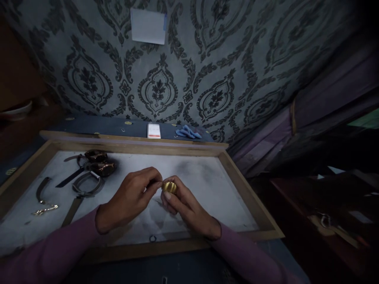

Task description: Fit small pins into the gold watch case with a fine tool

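My right hand (186,203) is closed around a gold-coloured, ribbed, rounded piece (169,187), with the thumb pressed on its near side. Its exact kind does not show. My left hand (133,193) pinches with thumb and forefinger right at the piece's left edge; whatever lies between those fingertips is too small to make out. Both hands are above a wooden-framed tray (142,148) with a whitish floor. Left of my left hand lies a looped grey strap (88,184), and beyond it are shiny brown pieces (103,169) with dark straps.
At the tray's left, a dark strap with a gold-coloured chain (45,210) lies flat. A small dark ring (152,238) is near the front rail. Behind the tray are a white card (154,130) and a blue cloth (188,132), before a patterned wall.
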`<act>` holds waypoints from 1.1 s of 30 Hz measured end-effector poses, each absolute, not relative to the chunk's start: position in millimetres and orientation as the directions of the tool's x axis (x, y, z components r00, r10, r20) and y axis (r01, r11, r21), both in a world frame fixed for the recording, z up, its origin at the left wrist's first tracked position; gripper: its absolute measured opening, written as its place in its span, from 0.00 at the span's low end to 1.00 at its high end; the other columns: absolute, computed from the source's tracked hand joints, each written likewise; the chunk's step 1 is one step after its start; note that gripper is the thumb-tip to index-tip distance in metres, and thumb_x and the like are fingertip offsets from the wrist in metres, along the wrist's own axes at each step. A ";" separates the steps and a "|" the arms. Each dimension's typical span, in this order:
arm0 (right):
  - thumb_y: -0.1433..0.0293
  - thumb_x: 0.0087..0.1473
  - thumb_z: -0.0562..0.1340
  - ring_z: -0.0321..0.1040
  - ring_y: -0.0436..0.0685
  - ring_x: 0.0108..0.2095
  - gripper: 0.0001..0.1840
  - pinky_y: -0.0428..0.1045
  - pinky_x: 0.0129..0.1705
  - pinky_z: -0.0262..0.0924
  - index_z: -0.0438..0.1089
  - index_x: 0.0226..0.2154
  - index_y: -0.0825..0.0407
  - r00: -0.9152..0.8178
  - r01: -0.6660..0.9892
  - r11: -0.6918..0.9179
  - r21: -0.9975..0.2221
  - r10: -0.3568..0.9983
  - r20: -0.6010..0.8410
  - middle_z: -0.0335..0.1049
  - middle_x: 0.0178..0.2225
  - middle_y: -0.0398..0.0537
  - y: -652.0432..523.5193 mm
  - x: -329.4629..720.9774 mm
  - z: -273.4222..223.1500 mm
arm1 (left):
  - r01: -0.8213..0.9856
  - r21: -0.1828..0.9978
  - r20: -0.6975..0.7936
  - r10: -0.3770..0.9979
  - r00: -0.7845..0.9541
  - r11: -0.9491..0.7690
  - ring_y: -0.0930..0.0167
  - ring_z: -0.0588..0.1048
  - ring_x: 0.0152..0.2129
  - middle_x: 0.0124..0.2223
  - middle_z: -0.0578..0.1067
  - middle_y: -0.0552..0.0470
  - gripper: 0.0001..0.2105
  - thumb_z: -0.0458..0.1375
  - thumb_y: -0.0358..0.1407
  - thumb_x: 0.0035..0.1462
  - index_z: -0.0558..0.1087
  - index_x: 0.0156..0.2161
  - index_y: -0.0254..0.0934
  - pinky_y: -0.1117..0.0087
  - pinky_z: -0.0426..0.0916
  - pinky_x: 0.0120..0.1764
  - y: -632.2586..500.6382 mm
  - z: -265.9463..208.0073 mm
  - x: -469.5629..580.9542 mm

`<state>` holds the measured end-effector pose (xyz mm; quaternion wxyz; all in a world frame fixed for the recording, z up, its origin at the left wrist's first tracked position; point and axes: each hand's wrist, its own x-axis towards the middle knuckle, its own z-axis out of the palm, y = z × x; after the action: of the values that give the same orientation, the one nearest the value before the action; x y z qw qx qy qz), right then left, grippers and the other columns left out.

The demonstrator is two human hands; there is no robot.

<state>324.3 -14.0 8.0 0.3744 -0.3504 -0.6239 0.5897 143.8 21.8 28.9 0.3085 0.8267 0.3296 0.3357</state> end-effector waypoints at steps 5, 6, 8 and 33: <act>0.60 0.64 0.53 0.54 0.48 0.25 0.10 0.47 0.28 0.53 0.55 0.41 0.49 -0.476 0.004 0.065 -0.998 0.878 0.055 0.61 0.29 0.41 -14.0 323.7 6.6 | 0.348 0.754 0.287 0.755 0.589 -0.558 0.73 0.68 0.26 0.29 0.69 0.55 0.08 0.50 0.29 0.62 0.67 0.31 0.35 0.72 0.60 0.30 22.1 32.5 139.7; 0.60 0.64 0.53 0.54 0.48 0.24 0.10 0.47 0.28 0.53 0.54 0.41 0.49 -0.473 0.007 0.067 -0.998 0.879 0.056 0.62 0.29 0.41 -14.0 323.4 6.6 | 0.348 0.761 0.275 0.758 0.591 -0.547 0.73 0.68 0.26 0.29 0.70 0.55 0.08 0.50 0.30 0.62 0.67 0.31 0.36 0.72 0.60 0.30 21.8 33.0 139.2; 0.60 0.64 0.53 0.55 0.48 0.24 0.10 0.47 0.28 0.53 0.55 0.41 0.49 -0.470 0.003 0.069 -0.998 0.881 0.059 0.62 0.29 0.41 -13.9 322.8 6.7 | 0.343 0.777 0.259 0.765 0.590 -0.528 0.73 0.68 0.26 0.29 0.70 0.55 0.08 0.50 0.30 0.62 0.68 0.31 0.36 0.72 0.60 0.30 21.3 34.0 138.6; 0.61 0.65 0.51 0.55 0.49 0.25 0.08 0.47 0.28 0.54 0.55 0.40 0.49 -0.456 0.076 0.150 -0.986 0.884 0.100 0.60 0.28 0.40 -14.5 322.7 5.9 | 0.336 0.724 0.313 0.720 0.619 -0.603 0.73 0.68 0.26 0.29 0.70 0.55 0.08 0.49 0.29 0.63 0.67 0.32 0.36 0.73 0.61 0.30 21.7 34.2 137.5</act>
<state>322.7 -14.5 5.9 0.3736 -0.3637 -0.6599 0.5410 137.5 21.7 34.2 0.3166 0.8423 0.3133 0.3035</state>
